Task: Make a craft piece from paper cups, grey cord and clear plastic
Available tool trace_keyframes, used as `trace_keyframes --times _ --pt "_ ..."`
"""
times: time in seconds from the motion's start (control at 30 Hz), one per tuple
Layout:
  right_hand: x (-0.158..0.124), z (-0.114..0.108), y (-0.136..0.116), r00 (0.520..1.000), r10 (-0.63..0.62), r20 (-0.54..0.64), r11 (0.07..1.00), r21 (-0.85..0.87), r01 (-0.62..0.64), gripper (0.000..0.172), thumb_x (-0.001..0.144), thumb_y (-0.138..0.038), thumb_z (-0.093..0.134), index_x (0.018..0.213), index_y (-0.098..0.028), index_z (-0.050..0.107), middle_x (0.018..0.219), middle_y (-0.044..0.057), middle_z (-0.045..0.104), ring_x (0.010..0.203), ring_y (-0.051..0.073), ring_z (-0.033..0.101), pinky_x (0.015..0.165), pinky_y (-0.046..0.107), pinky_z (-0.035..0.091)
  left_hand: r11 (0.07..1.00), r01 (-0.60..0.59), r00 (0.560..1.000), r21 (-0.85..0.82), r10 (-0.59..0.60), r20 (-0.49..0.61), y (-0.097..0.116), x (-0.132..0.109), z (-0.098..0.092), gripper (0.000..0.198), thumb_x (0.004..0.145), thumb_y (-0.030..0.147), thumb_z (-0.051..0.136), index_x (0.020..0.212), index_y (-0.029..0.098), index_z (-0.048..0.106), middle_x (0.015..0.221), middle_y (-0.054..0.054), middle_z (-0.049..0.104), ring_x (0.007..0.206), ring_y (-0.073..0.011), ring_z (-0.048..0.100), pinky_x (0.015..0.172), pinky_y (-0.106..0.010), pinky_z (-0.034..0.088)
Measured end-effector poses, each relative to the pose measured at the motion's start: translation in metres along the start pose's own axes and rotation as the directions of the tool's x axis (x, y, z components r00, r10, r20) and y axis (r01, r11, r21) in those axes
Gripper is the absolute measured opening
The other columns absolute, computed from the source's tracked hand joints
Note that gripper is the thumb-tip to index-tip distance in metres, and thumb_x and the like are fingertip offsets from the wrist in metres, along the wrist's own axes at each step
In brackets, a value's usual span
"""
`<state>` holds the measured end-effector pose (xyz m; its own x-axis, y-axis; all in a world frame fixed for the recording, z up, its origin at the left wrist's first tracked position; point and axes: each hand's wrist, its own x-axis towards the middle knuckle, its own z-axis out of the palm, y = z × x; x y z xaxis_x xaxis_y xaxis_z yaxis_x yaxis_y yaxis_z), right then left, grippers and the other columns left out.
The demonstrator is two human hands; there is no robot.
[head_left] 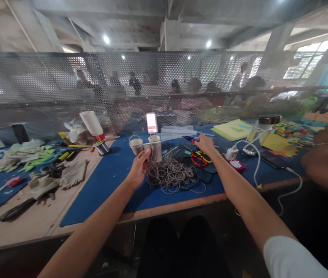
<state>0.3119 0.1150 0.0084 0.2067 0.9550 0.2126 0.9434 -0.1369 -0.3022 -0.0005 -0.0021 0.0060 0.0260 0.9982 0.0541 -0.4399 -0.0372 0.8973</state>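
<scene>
Cord (pixel 172 174) lies in a loose grey tangle just right of the left hand (pixel 139 168), whose thumb and fingers pinch the left side of a wrapped cup (pixel 156 153). A light, even pinch should steady the wall without denting it. The cup stands upright beyond the tangle, whitish at its round rim, rough and grey down its side, apparently wound with cord. Left of that grip sits a handled cup (pixel 136 146). Well to its right, past red-handled scissors (pixel 199 160), the right hand (pixel 206 143) meets a blue tool (pixel 191 138); whether its fingers close on it cannot be told. Keeping loose strands clear seems wise.
</scene>
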Motion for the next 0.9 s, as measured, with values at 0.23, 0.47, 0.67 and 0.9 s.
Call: trace_keyframes --times 0.23,0.47,0.67,0.9 --pt "0.007 0.011 0.002 1.0 0.001 0.0 0.999 -0.04 -0.001 0.037 0.096 -0.033 0.059 0.125 -0.01 0.056 0.122 0.02 0.07 0.12 0.029 0.067 0.097 0.034 0.047 1.0 -0.006 1.0 -0.002 0.006 0.007 -0.002 0.001 -0.001 0.046 0.073 0.045 0.085 0.103 0.014 0.071 0.091 -0.007 0.078 0.079 -0.0222 0.075 0.069 -0.03 0.059" --pt "0.002 0.009 0.002 1.0 0.006 0.005 0.993 -0.116 -0.006 0.041 0.1 -0.033 0.051 0.132 -0.007 0.054 0.125 0.024 0.068 0.123 0.03 0.065 0.1 0.035 0.046 1.0 0.009 1.0 0.006 -0.009 0.007 -0.001 -0.001 0.001 0.051 0.07 0.047 0.086 0.105 0.014 0.07 0.088 -0.006 0.078 0.083 -0.024 0.076 0.072 -0.032 0.06" --pt "-0.017 -0.014 0.009 0.997 -0.031 0.075 0.984 -0.175 0.043 0.034 0.097 -0.021 0.049 0.121 -0.007 0.068 0.12 0.027 0.071 0.12 0.035 0.067 0.098 0.041 0.049 1.0 -0.003 1.0 -0.001 0.003 0.003 -0.002 0.0 0.0 0.048 0.07 0.046 0.087 0.103 0.014 0.071 0.095 -0.007 0.078 0.085 -0.0231 0.075 0.07 -0.03 0.061" --pt "-0.048 -0.024 0.021 0.982 -0.067 0.178 0.978 -0.182 0.099 0.03 0.09 -0.013 0.053 0.11 -0.013 0.076 0.116 0.022 0.074 0.113 0.035 0.07 0.092 0.041 0.052 1.0 -0.012 0.999 -0.008 0.012 0.035 -0.004 0.001 -0.002 0.042 0.075 0.043 0.084 0.101 0.014 0.071 0.098 -0.008 0.078 0.085 -0.022 0.075 0.072 -0.03 0.062"
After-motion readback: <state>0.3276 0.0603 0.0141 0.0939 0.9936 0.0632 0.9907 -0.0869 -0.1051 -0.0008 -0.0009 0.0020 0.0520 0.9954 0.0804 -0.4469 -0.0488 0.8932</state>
